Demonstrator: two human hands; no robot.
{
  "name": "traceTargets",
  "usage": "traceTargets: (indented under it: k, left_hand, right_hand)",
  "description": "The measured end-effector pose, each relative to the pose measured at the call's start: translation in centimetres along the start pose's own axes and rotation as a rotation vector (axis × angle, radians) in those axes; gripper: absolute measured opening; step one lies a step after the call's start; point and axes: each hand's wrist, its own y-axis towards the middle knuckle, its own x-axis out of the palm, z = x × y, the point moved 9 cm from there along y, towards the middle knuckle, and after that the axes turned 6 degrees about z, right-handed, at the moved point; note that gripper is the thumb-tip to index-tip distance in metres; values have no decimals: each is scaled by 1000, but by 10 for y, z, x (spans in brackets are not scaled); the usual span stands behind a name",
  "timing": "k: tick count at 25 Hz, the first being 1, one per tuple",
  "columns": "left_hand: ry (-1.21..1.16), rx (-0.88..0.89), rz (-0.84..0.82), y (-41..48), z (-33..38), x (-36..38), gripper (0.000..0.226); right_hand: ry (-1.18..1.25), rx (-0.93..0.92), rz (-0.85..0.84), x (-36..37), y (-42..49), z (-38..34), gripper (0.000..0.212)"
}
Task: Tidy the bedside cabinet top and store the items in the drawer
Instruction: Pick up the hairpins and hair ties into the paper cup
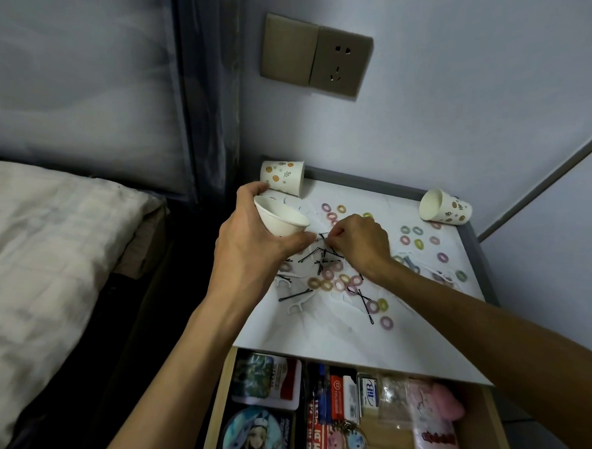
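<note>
My left hand (253, 235) grips a white paper cup (279, 218), tilted with its mouth up and toward me, above the left part of the white cabinet top (343, 336). My right hand (358, 243) is curled beside the cup and pinches a black hairpin (325, 235) at its fingertips. More black hairpins (320, 258) lie in a loose pile under both hands. Several small pastel hair rings (336, 281) and white floss picks (297, 308) are scattered over the top. The drawer (349, 416) below stands pulled out.
Two patterned paper cups lie on their sides at the back: one at the left corner (283, 177), one at the right (444, 206). The drawer holds cards, small boxes, keychains and a pink pouch (439, 400). A bed (46, 245) lies left; a wall socket (317, 55) above.
</note>
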Motion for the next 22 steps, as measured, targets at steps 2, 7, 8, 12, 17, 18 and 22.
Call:
traceTargets:
  k: [2, 7, 8, 12, 17, 18, 22]
  left_hand:
    - [2, 1, -3, -1, 1, 0, 85]
    - [18, 5, -1, -1, 2, -2, 85]
    - [19, 5, -1, -1, 2, -3, 85]
    - [12, 1, 0, -1, 2, -5, 85]
    - [2, -8, -3, -2, 2, -1, 87]
    - [2, -8, -3, -2, 2, -1, 87]
    - [-3, -15, 0, -1, 2, 1, 86]
  right_hand:
    - [-119, -7, -17, 3, 2, -5, 16]
    - [-253, -33, -111, 11, 11, -6, 12]
    - [-270, -53, -107, 9, 13, -4, 11]
    - [-320, -170, 0, -10, 17, 3, 8]
    - [-200, -327, -137, 2, 3, -3, 14]
    - [-213, -321, -147, 8, 0, -3, 14]
    - [-39, -158, -99, 10, -3, 7, 10]
